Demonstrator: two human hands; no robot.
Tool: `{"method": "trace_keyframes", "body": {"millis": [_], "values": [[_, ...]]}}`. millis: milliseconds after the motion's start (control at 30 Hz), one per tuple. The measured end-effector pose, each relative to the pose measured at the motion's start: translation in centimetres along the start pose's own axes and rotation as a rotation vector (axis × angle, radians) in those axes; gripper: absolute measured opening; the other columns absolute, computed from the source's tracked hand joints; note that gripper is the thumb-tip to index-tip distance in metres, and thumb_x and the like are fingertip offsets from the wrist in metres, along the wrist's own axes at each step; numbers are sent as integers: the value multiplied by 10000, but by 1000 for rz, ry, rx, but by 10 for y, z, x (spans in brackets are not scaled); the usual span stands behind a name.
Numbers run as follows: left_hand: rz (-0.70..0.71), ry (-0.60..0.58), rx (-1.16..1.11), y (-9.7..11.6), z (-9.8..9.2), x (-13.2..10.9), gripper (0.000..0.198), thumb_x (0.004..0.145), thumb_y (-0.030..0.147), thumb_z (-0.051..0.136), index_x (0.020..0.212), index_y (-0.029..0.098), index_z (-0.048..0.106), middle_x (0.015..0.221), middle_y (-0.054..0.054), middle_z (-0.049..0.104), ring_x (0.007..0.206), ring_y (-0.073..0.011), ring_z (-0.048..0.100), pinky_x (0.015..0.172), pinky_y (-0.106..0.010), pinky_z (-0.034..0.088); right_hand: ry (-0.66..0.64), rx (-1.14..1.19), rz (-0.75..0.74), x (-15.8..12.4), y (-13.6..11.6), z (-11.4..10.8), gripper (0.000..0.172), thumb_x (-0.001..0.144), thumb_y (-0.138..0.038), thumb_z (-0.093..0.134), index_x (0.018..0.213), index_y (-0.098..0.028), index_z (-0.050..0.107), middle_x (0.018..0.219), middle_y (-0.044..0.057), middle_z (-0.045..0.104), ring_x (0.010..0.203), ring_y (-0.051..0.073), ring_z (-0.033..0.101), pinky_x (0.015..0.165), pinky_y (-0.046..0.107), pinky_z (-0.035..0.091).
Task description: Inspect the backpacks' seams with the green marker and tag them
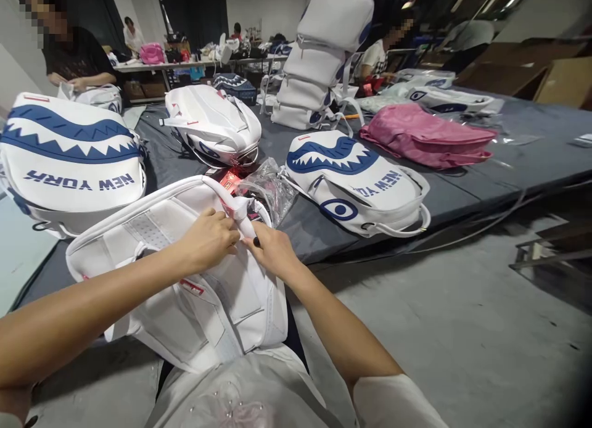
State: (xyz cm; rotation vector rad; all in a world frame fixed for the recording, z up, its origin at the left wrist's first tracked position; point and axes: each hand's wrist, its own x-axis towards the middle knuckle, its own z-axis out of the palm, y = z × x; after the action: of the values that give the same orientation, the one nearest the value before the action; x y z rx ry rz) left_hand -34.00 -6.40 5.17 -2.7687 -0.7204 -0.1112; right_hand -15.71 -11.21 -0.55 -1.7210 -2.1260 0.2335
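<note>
A white backpack leans between my lap and the table edge, its strap side turned up toward me. My left hand is closed in a pinch at the upper part of the backpack, near its top handle. Right beside it, my right hand, with a black ring on one finger, is closed on the backpack's upper right edge. What lies between the fingertips is too small to make out. Red tags show on the straps. Just beyond the hands lies a crumpled clear plastic bag.
White backpacks with blue shark teeth lie at left and right; another white backpack sits ahead. Behind rises a stack of white bags. A pink bag rests on the grey-covered table. A co-worker stands at far left.
</note>
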Motion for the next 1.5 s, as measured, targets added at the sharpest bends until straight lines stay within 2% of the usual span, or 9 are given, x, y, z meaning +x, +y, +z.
{"method": "trace_keyframes", "body": {"millis": [333,567,700,800,900,1067,1267,1367,1500], "values": [[169,151,102,-29,-1,-7,447,900,606,615,755,187,673,776,-30,642,847,-247,555,945,-475,423,-53,-8,42,6,1,1,232,1023,-367,593,1141,-168,572,1090,67,698,952,223,655,668,288,342],[215,268,259,-88,-30,-36,493,996,580,447,691,224,597,799,-8,600,1001,-223,543,1201,-478,182,-61,-4,51,5,-2,4,247,1020,-373,592,1181,-186,572,1138,60,687,1004,233,655,690,284,385],[118,243,328,-62,-15,-32,403,961,529,562,769,188,657,887,-52,631,1045,-275,548,1135,-541,282,-63,-81,77,8,-9,8,251,1030,-390,567,1144,-167,576,1098,75,690,985,243,662,677,292,411],[163,147,191,-36,2,-28,280,895,453,690,806,188,661,803,-36,635,832,-235,575,917,-438,438,-66,-105,86,8,-11,10,250,1038,-382,552,1150,-159,566,1095,85,689,976,240,664,675,289,425],[152,163,165,-39,8,-32,311,954,454,603,775,201,625,742,-23,621,757,-210,574,823,-391,446,-70,-74,89,8,-8,9,245,1033,-379,562,1151,-164,570,1092,84,689,979,235,663,688,282,435],[20,198,214,-57,14,-38,324,976,428,551,744,211,614,724,-19,596,781,-228,577,910,-461,446,-2,45,107,3,-10,-10,154,1001,-308,596,1065,-170,621,1019,81,698,941,232,665,754,298,470],[-98,253,35,-27,45,-33,141,903,332,646,824,216,647,841,-37,628,912,-258,583,1166,-690,264,625,559,-108,-12,-23,-20,578,997,-690,376,1241,-211,588,1047,106,690,947,238,681,761,342,548],[-147,256,-12,-26,56,-35,133,877,336,686,897,209,653,933,-45,653,1033,-268,566,1184,-688,285,656,494,-100,-2,-19,6,702,930,-809,348,1126,-196,628,889,99,683,742,225,666,694,358,544],[-210,273,-77,-28,63,-38,101,879,299,686,894,206,650,985,-38,658,1117,-252,542,1213,-677,269,502,450,-128,11,-13,30,455,955,-612,499,996,-184,648,818,73,672,705,201,635,690,330,518]]}}
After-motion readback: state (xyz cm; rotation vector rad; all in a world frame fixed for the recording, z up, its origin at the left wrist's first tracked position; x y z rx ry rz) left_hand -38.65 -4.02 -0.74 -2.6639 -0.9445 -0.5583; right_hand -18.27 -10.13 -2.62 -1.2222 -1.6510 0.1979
